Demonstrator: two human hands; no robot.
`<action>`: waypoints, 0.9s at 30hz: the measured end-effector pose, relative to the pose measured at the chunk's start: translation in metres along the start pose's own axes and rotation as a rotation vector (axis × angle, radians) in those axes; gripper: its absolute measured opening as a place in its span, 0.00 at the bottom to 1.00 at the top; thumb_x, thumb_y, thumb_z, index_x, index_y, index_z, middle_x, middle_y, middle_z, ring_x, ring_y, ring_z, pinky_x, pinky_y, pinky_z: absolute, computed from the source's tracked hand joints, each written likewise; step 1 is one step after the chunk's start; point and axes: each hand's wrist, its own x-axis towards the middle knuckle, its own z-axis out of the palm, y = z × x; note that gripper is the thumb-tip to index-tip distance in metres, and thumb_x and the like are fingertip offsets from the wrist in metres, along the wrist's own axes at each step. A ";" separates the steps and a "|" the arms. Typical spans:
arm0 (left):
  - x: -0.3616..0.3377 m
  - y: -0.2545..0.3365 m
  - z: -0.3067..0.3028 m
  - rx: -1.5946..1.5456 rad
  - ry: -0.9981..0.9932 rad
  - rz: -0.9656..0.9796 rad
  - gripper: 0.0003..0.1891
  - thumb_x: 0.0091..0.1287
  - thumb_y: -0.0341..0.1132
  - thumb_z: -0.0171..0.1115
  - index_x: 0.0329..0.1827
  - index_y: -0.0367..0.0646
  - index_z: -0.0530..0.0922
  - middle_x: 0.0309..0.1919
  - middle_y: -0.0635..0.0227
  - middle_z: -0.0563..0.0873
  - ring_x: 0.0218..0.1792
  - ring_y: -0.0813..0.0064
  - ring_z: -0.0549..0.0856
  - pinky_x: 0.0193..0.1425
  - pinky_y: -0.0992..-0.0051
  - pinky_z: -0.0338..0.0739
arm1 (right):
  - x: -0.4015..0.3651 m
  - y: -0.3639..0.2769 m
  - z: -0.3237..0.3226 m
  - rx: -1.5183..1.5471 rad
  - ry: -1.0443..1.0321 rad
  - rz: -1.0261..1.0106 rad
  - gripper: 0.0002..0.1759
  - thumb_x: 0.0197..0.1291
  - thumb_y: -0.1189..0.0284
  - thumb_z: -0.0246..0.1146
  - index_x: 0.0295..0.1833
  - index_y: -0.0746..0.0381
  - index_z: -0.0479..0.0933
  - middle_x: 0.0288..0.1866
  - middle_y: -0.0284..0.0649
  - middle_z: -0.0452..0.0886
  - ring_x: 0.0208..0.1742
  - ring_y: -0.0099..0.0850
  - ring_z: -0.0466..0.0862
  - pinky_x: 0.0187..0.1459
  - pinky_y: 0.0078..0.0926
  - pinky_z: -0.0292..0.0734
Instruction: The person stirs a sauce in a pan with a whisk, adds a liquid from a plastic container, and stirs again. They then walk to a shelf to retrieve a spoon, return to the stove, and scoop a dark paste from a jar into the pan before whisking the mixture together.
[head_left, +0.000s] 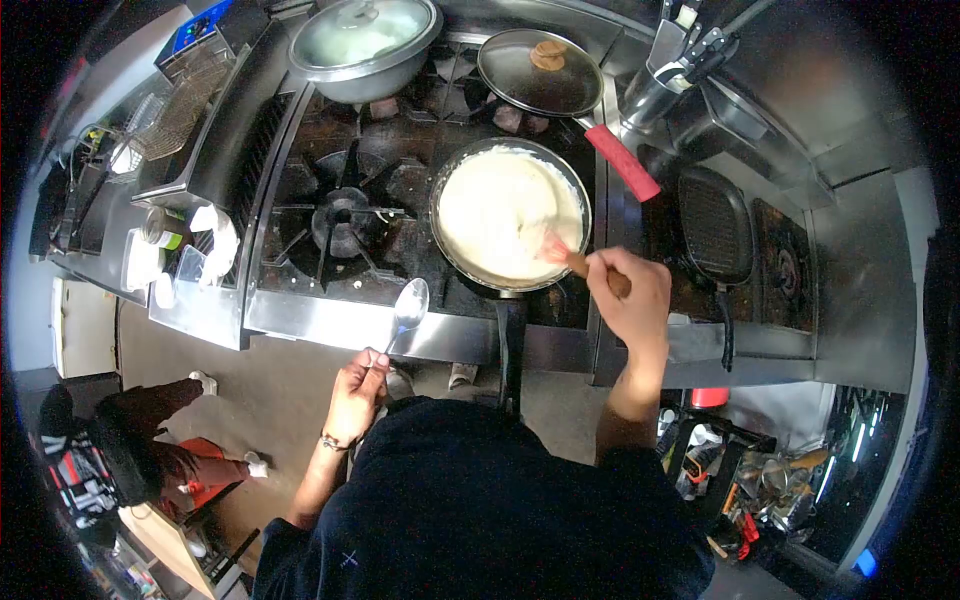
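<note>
A frying pan (436, 225) full of creamy white sauce (497, 205) sits on the stove, its black handle pointing toward me. My right hand (630, 295) is closed around the wooden handle of a whisk (556, 249). The whisk's red head, slightly blurred, dips into the sauce at the pan's lower right. Left of the pan, my left hand (358, 390) pinches the handle of a metal spoon (410, 303). The spoon's bowl points up, over the stove's front edge, apart from the pan.
Behind the pan are a lidded pot (365, 75) and a covered pan (540, 85) with a red handle. A grill pan (715, 225) lies right, below a knife holder (650, 95). A jar (165, 228) stands left. Another person (125, 450) sits at lower left.
</note>
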 end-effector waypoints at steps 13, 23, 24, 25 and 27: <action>-0.004 -0.018 0.008 0.029 0.015 -0.035 0.10 0.71 0.38 0.53 0.37 0.41 0.76 0.22 0.74 0.77 0.27 0.82 0.74 0.33 0.78 0.70 | 0.009 -0.007 0.043 0.083 -0.022 -0.074 0.05 0.57 0.73 0.62 0.36 0.63 0.78 0.30 0.47 0.82 0.31 0.40 0.84 0.33 0.32 0.76; -0.001 -0.023 0.005 -0.055 -0.023 0.015 0.13 0.73 0.40 0.50 0.32 0.42 0.72 0.17 0.81 0.66 0.20 0.88 0.64 0.24 0.81 0.60 | 0.000 0.004 0.050 0.312 0.131 -0.155 0.10 0.50 0.78 0.67 0.26 0.64 0.72 0.20 0.39 0.74 0.20 0.30 0.73 0.27 0.23 0.66; -0.002 -0.018 0.006 -0.050 -0.016 0.034 0.16 0.73 0.40 0.50 0.28 0.41 0.70 0.15 0.79 0.67 0.18 0.86 0.64 0.22 0.79 0.60 | 0.003 0.004 0.049 0.260 0.139 -0.152 0.10 0.49 0.78 0.69 0.26 0.64 0.71 0.20 0.39 0.73 0.20 0.29 0.73 0.27 0.24 0.66; 0.000 -0.015 0.005 -0.050 -0.014 0.044 0.16 0.73 0.40 0.50 0.28 0.41 0.70 0.15 0.79 0.67 0.18 0.86 0.64 0.22 0.79 0.60 | 0.008 0.004 0.049 0.210 0.151 -0.156 0.11 0.47 0.78 0.70 0.25 0.64 0.71 0.20 0.39 0.73 0.20 0.29 0.72 0.26 0.24 0.66; -0.004 -0.013 0.004 -0.021 0.001 0.095 0.16 0.73 0.40 0.50 0.28 0.41 0.70 0.15 0.79 0.67 0.18 0.86 0.64 0.23 0.79 0.61 | -0.001 0.002 0.034 0.170 0.111 -0.189 0.10 0.48 0.78 0.69 0.27 0.64 0.72 0.21 0.39 0.73 0.21 0.29 0.73 0.27 0.24 0.66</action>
